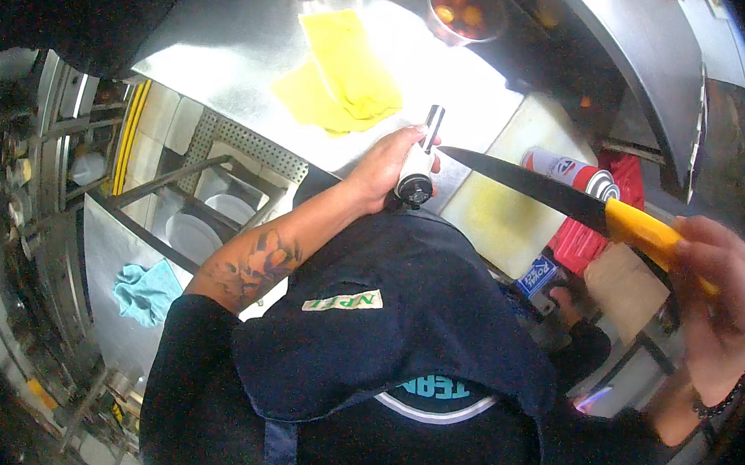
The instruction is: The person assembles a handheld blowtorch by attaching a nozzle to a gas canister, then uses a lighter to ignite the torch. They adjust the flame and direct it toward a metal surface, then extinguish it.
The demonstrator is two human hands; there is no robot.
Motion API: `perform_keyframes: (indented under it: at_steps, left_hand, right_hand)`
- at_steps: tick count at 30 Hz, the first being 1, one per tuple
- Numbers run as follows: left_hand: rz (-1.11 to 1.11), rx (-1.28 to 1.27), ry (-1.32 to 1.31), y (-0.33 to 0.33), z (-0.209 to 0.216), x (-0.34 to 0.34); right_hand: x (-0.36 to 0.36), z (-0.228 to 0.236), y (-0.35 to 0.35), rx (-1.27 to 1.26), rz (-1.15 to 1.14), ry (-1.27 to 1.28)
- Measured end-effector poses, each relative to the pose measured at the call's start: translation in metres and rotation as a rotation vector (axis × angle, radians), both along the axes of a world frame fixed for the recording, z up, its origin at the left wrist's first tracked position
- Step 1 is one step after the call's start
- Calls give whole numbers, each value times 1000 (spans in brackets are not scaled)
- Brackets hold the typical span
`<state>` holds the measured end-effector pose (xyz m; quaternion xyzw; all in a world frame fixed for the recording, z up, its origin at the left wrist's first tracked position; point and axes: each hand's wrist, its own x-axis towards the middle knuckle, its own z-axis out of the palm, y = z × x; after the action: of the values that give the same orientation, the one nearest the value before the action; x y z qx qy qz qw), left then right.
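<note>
Yellow-handled knife point(585, 210), one: handle clamped in the right hand point(717, 284), to the right of the cutting board point(493, 210), the landmark. Long axis runs leftward across the board, dark blade tip toward the left hand point(380, 172), near its fingers; contact cannot be told.

Torch-like head point(418, 161), one, white and black: left of the board, fingers closed round it, silver tube pointing away from the wearer, crosswise to the blade.

Yellow cloth point(343, 73): farther left of the board. Red-and-white canister point(571, 173): at the board's right edge, on its side.

Knife handle point(640, 231) partly hidden
</note>
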<state>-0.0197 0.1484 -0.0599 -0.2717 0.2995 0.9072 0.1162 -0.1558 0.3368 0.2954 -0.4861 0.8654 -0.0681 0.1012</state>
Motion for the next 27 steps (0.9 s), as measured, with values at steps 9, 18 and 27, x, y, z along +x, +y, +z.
perform_keyframes:
  at_steps: [9, 18, 27]
  left_hand:
    - [10, -7, 3, 0, -1, -1]
    - [10, -73, -23, 1, 4, -2]
    - [24, -66, -31, 1, 3, -1]
  right_hand:
    - [2, 0, -10, 29, 10, -36]
    - [1, -3, -11, 51, 19, -13]
    - [1, -4, -10, 50, -1, -17]
